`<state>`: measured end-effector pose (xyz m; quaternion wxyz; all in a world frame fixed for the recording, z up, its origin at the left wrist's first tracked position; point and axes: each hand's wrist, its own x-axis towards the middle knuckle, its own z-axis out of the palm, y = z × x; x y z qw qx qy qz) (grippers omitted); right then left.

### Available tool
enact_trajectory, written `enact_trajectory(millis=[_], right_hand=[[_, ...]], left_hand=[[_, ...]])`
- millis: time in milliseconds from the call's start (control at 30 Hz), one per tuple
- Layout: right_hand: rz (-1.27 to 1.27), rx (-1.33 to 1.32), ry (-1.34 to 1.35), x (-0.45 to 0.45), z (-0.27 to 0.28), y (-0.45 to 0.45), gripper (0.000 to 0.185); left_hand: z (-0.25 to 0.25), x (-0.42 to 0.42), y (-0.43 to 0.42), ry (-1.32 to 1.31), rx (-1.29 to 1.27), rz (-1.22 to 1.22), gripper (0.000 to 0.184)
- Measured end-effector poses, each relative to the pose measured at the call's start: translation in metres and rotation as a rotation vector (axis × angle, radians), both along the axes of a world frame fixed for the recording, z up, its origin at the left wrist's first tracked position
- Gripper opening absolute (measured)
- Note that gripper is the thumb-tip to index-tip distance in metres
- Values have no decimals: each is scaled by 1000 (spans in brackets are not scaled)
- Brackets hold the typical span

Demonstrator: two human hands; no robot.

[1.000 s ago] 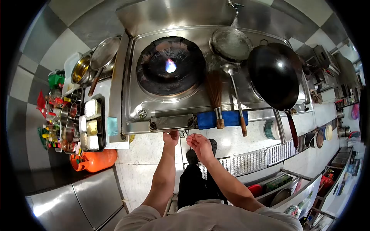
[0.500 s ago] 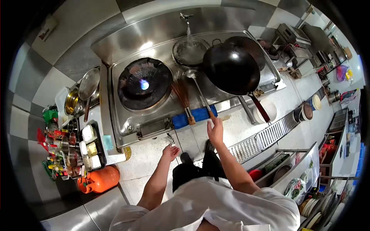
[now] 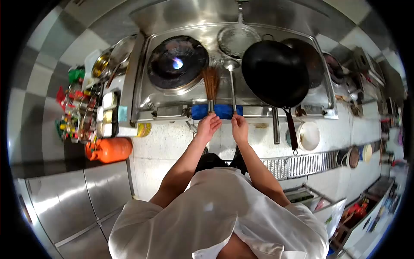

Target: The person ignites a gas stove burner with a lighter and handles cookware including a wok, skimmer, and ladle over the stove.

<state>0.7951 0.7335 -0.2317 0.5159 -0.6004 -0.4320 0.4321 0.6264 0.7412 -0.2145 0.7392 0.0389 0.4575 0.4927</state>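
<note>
I've brought left hand [image 3: 209, 125] up to brush [image 3: 211, 87], palm open, contact unclear | right hand [image 3: 240, 128] grasps ladle [image 3: 233, 88] | both tools lie across blue cloth [image 3: 223, 112], now within reach

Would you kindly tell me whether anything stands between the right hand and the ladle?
Nothing visible does: the right hand is at the near end of the ladle, and the brush lies to the left.

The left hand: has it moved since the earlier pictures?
Yes, the left hand has moved right, judged against the burner; it is now at the brush handle.
</note>
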Motion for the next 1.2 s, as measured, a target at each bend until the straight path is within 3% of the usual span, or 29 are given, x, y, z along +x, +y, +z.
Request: enact_trajectory(millis=[167, 233, 267, 367, 467, 567, 700, 733, 800, 900, 1000, 1200], right_hand=[[188, -144, 141, -9, -11, -2, 15], [321, -107, 403, -30, 5, 1, 16], [383, -208, 460, -43, 19, 3, 22], [525, -178, 618, -88, 36, 9, 25], [521, -208, 688, -111, 46, 16, 24], [363, -215, 701, -93, 48, 26, 22], [100, -44, 256, -16, -10, 31, 21], [62, -34, 252, -1, -3, 28, 21], [55, -208, -372, 19, 6, 17, 25], [-38, -34, -543, 11, -19, 0, 31], [-47, -52, -451, 3, -19, 8, 37], [-21, -84, -231, 1, 56, 22, 32]], left_hand=[[0, -40, -31, -42, 8, 300, 26], [19, -56, -48, 2, 56, 378, 29], [29, -61, -54, 13, 38, 424, 29], [42, -76, -65, 24, 26, 507, 28], [47, -81, -59, 3, 46, 492, 25], [41, -65, -39, -39, 108, 386, 20], [21, -17, -6, -59, 48, 177, 28], [22, -5, 0, -54, 44, 103, 28], [29, 19, 11, -19, 37, -17, 25], [36, 35, 18, 55, 56, -162, 29], [37, 30, 24, 112, 50, -200, 29], [48, 10, 30, 164, 28, -139, 29]])
